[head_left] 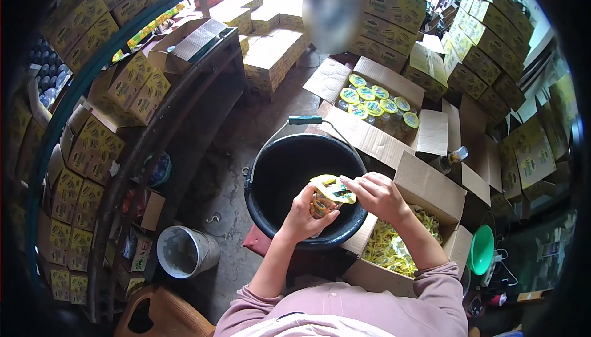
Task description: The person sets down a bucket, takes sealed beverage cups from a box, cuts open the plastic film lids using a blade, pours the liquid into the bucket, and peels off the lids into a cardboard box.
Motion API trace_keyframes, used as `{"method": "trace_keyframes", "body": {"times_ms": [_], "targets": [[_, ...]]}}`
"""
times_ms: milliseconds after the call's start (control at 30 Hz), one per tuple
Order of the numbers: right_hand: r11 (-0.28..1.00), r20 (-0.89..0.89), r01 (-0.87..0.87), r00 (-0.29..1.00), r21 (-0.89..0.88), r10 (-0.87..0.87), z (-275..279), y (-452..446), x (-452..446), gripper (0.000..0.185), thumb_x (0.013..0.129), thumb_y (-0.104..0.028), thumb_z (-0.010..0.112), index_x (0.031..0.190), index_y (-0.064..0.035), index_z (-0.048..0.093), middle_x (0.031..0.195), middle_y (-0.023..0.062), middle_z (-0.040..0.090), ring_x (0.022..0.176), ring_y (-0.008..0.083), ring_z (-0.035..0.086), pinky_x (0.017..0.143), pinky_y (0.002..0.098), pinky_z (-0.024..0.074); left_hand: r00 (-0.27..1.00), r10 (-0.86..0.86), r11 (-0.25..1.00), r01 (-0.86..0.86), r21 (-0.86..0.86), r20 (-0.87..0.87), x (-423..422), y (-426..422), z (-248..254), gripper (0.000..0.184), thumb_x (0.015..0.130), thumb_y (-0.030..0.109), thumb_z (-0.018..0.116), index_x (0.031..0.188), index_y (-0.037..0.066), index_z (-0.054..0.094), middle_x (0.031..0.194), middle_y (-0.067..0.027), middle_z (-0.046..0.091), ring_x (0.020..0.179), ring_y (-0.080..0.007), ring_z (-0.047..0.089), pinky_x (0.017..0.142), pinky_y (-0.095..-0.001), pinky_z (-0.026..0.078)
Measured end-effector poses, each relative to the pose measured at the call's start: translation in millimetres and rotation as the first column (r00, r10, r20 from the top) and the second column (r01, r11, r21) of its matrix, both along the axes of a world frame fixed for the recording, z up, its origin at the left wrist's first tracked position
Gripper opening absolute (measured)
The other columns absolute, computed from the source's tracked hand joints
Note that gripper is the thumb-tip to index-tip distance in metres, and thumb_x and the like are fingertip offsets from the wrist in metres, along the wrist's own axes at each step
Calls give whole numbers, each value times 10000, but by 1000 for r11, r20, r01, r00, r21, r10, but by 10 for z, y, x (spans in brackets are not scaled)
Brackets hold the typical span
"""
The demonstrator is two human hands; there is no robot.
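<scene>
My left hand (300,217) is wrapped round a small clear plastic cup (321,206) with orange-coloured print, above the near side of a black bucket (271,164). A yellow film lid (322,183) tops the cup and spreads past its rim. At the lid's right edge my right hand (377,195) is closed, fingertips pinched together. A dark sliver shows by those fingertips; I cannot tell whether it is a tool or part of the lid. Under my right forearm, an open carton (425,183) holds a heap of yellow strips (403,244).
Beyond the bucket, an open carton (372,133) holds several yellow-lidded cups (369,100). A grey pail (209,254) and a brown chair (166,315) are at left. A green bowl (481,249) is at right. Stacked cartons (394,13) line the back and sides.
</scene>
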State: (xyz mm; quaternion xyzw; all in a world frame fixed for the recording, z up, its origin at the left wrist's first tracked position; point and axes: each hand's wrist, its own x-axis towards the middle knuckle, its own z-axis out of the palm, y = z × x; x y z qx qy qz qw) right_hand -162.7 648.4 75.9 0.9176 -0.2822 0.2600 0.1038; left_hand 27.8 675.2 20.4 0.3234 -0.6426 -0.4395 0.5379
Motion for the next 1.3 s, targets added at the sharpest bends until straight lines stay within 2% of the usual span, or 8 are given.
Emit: {"method": "trace_keyframes", "body": {"times_ms": [133,233,300,333,500,700,1000,1300], "targets": [[1000,9,12,1000,4,-12,-18,18,-32,428,647,28,582,1067,-52,580,684,23,566,633,157,574,623,283,493,999,-33,998,34,62,-9,5,25,-4,452,685,108,699,1048,-15,459,922,-108,563,795,-148,595,679,-260,483],[1000,46,2,999,-6,-2,29,66,-45,409,643,29,586,1045,-47,588,676,26,557,627,162,568,613,288,489,999,40,999,-41,-27,-4,-38,12,4,441,683,105,704,1031,-12,459,901,-105,569,780,-143,599,657,-255,485],[999,36,5,999,-46,-3,64,80,-67,375,644,28,585,1012,-42,597,666,27,546,621,171,561,606,293,485,991,100,988,-88,-129,88,-16,-11,21,467,670,99,704,1050,-8,455,866,-109,574,770,-171,600,657,-276,477],[999,-25,3,1000,-46,-5,58,83,-110,375,666,-69,582,1039,-43,576,722,26,546,678,155,562,656,289,483,986,110,989,-95,-117,127,5,-8,12,472,671,100,700,1058,-6,453,868,-112,576,768,-181,600,662,-282,476],[999,48,32,998,-30,-30,56,107,-117,346,690,-56,576,1034,-24,560,692,38,565,672,172,582,650,293,494,992,83,995,-76,-71,98,7,4,-84,511,691,108,663,1110,-13,397,952,-157,563,851,-243,590,753,-318,466],[1000,71,1,997,-23,1,79,146,-112,378,702,-50,583,1076,-19,532,681,32,570,674,158,590,640,280,496,936,266,947,-209,-243,231,-46,21,-57,571,631,129,727,1079,-11,401,930,-178,560,841,-300,594,730,-339,484],[1000,93,-6,996,10,5,130,203,-97,468,698,-40,586,1157,-21,493,668,27,547,630,149,566,589,272,480,937,315,937,-282,-206,151,-69,-9,-141,565,590,90,738,1046,3,416,977,-171,544,887,-304,580,755,-336,478],[999,64,24,998,49,-27,225,297,-67,532,690,-38,580,1202,17,445,605,23,471,564,133,517,542,261,453,911,367,892,-288,-348,189,-68,-20,-147,623,576,128,766,1076,33,406,971,-161,528,837,-316,573,702,-355,489]]}}
